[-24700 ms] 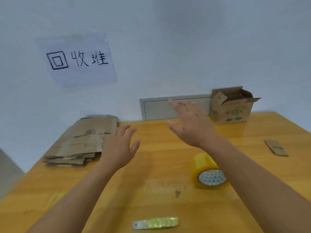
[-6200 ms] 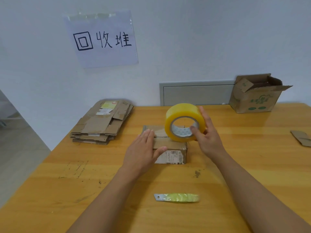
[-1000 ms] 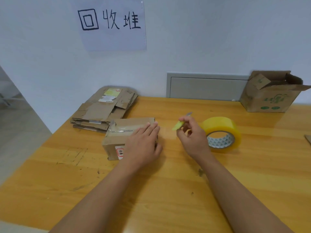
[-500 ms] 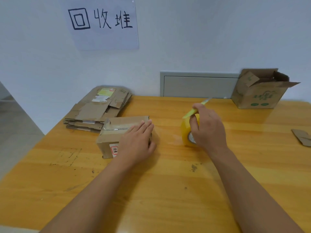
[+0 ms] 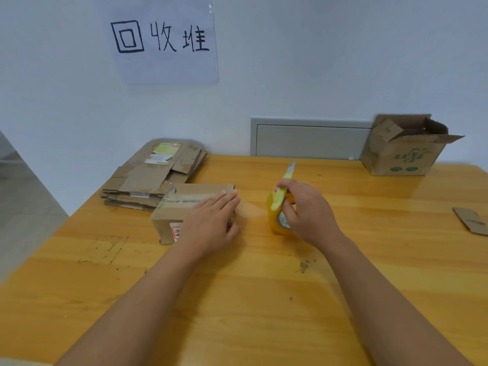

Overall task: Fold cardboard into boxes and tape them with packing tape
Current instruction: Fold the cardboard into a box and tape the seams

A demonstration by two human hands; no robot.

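A small closed cardboard box [image 5: 182,199] with clear tape along its top seam sits on the wooden table [image 5: 237,299]. My left hand [image 5: 211,220] lies flat on the box's right end, fingers straight. A strip of clear tape [image 5: 250,208] stretches from the box to the yellow tape roll [image 5: 277,220], which stands on edge to the right. My right hand [image 5: 306,210] grips the roll together with a yellow-green utility knife [image 5: 286,180], whose blade end points up and away.
A stack of flattened cardboard [image 5: 153,175] lies at the table's back left. An open box with green print [image 5: 404,151] stands at the back right. A cardboard scrap [image 5: 472,220] lies near the right edge. A paper sign [image 5: 161,38] hangs on the wall.
My right hand, with the knife, moved onto the tape roll and stood it on edge; in the last half second it has shifted little. My left hand stays on the box.
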